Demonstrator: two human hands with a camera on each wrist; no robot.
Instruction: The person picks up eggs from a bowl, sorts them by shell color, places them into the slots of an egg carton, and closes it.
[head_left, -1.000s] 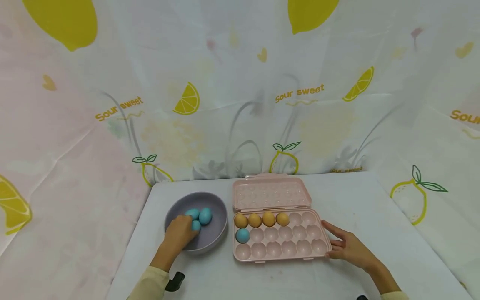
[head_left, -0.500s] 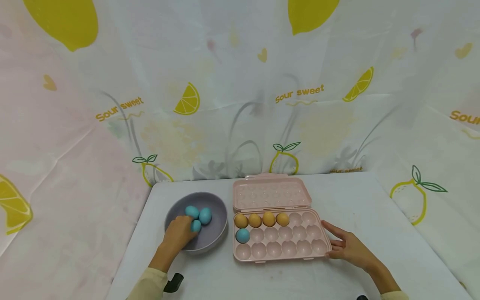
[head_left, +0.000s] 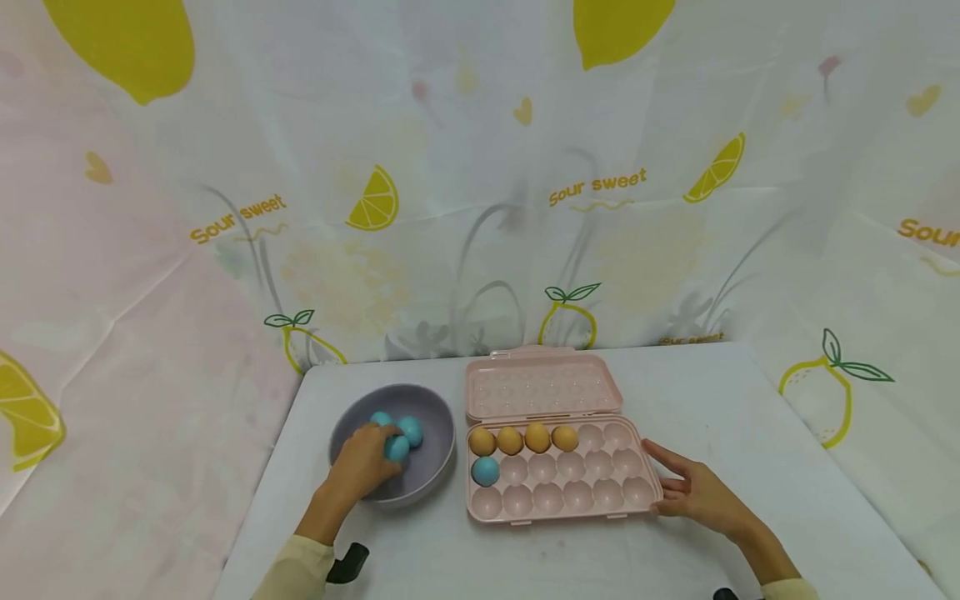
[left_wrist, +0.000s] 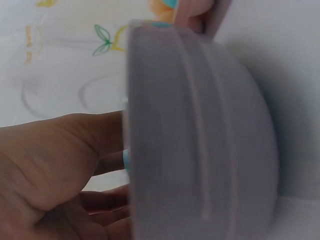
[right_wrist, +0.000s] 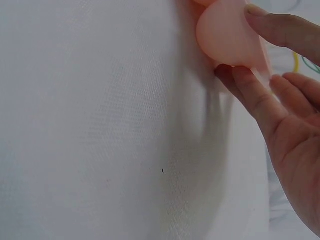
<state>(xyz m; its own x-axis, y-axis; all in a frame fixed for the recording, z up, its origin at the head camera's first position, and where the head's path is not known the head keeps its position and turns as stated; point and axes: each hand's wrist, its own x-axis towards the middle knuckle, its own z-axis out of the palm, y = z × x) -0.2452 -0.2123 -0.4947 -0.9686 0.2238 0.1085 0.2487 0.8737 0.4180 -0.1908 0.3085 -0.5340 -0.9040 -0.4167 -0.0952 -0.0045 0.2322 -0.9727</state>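
Observation:
In the head view, my left hand [head_left: 365, 463] reaches into a grey-purple bowl [head_left: 435, 471] and pinches a blue egg [head_left: 397, 448] between thumb and fingers. Two more blue eggs [head_left: 409, 431] lie beside it, one partly behind my fingers. The left wrist view shows the bowl's outer wall [left_wrist: 200, 135] hiding most of those fingertips. To the right lies an opened pink egg carton [head_left: 562, 510]. Its back row holds several yellow eggs [head_left: 537, 437], and one blue egg [head_left: 485, 472] sits at the left of the middle row. My right hand [head_left: 697, 498] touches the carton's right end with extended fingers.
The carton's lid [head_left: 543, 387] lies folded back toward the rear wall. A white cloth covers the table [head_left: 690, 400], and a lemon-print curtain [head_left: 480, 208] hangs behind and at both sides. A black strap piece [head_left: 348, 563] shows near my left wrist.
My left fingers have shifted on the blue egg, which has moved slightly right and up. The neighbouring blue egg at the back is now more covered. The right hand keeps its place on the carton.

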